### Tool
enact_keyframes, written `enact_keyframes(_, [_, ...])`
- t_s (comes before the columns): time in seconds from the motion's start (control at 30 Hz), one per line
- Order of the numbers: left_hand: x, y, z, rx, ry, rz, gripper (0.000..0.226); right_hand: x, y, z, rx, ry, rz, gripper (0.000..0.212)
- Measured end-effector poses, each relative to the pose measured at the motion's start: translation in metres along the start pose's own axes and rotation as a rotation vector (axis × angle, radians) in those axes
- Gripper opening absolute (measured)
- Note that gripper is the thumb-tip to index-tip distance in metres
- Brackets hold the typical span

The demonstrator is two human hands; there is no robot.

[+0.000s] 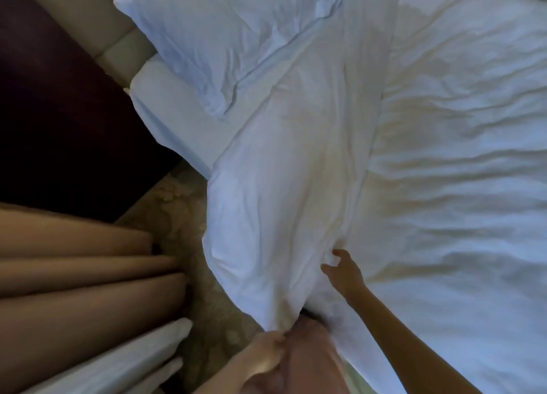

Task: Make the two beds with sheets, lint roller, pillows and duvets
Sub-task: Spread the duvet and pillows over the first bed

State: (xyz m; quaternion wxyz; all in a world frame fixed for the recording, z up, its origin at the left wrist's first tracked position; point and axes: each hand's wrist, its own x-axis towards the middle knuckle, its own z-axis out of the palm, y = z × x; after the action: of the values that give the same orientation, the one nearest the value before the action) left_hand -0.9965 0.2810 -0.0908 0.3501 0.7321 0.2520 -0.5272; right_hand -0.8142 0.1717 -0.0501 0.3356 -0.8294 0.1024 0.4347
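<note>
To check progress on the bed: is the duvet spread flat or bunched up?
Bunched. The duvet rises in a thick fold, its edge gripped by the left hand; the rest lies wrinkled.

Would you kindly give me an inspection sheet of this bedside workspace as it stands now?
Surface: mattress, one sheeted corner showing; the rest lies under bedding.
Job's things: duvet rumpled, near edge folded over and hanging off the bedside; pillow creased, at the head; lint roller not seen.
Clutter: nothing seen.
Grippers: left hand grips the duvet's bunched edge; right hand, fingers spread, at the duvet's fold, holding nothing.
Cables: nothing seen.
Surroundings: curtains at left, patterned carpet, dark furniture beside the head.
</note>
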Motion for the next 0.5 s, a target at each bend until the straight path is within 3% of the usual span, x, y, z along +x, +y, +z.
enact_keyframes(0.13, [-0.005, -0.019, -0.046, -0.250, 0.265, -0.082, 0.029, -0.004, 0.010, 0.001, 0.010, 0.067, 0.047, 0.051])
enact_keyframes(0.3, [0.001, -0.014, -0.150, -0.282, 0.582, -0.116, 0.022, 0.023, -0.015, -0.015, 0.072, 0.097, 0.001, 0.060])
enact_keyframes(0.5, [0.023, 0.039, -0.279, -0.436, 0.819, -0.057, 0.028, 0.077, -0.073, -0.049, 0.455, 0.262, -0.008, 0.069])
